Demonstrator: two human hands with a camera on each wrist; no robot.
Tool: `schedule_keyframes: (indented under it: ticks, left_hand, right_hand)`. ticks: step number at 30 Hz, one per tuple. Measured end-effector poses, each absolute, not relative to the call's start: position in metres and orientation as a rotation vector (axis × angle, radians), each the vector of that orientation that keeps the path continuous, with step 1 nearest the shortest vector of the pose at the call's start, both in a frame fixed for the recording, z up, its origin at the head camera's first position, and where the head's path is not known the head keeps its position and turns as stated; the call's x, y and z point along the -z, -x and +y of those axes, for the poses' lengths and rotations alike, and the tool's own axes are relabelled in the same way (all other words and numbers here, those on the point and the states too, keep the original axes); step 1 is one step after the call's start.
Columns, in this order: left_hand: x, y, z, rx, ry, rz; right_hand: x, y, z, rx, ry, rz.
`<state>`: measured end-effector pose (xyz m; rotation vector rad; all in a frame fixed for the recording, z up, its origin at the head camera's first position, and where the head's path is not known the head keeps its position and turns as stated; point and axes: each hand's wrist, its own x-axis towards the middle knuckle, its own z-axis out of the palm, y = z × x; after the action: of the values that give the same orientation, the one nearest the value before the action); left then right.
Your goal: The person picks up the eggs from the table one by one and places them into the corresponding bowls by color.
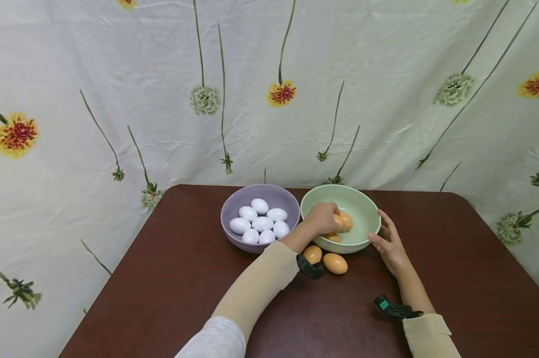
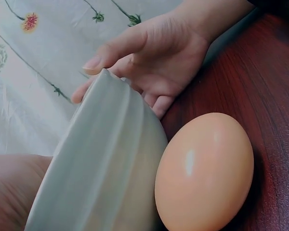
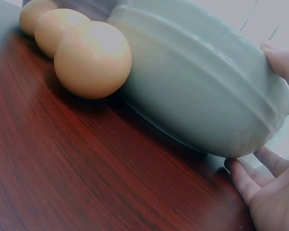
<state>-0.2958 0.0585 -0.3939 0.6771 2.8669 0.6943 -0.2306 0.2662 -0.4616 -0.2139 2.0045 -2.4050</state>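
Observation:
My left hand (image 1: 323, 217) reaches over the near rim into the light green bowl (image 1: 360, 219), its fingers curled around a brown egg (image 1: 338, 222). Beside it in the bowl lie another brown egg (image 1: 347, 222) and, partly covered by the hand, one more near the front wall. My right hand (image 1: 392, 246) holds the bowl's right side, thumb and fingers spread along the rim and outer wall. In the right wrist view, fingertips (image 3: 236, 166) touch low on the bowl. A brown egg (image 2: 205, 173) rests on the table against the bowl's outside.
Left of the green bowl stands a purple bowl (image 1: 228, 219) with several white eggs (image 1: 262, 224). Brown eggs (image 1: 335, 263) lie on the dark wooden table (image 1: 162, 278) in front of the green bowl; three show in the right wrist view. A flowered cloth (image 1: 269, 134) hangs behind.

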Motion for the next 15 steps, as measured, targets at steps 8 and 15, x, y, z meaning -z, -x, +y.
schedule_keyframes:
  ticks: [8,15]
  left_hand:
    - [0.3974,0.2990,0.0633,-0.610,-0.680,2.856]
    - [0.3978,0.2995,0.0657,-0.527,-0.708,2.835]
  right_hand:
    - [0.4627,0.2306,0.2656,2.419,0.222,1.990]
    - [0.4625,0.2310,0.2661,2.427,0.212,1.984]
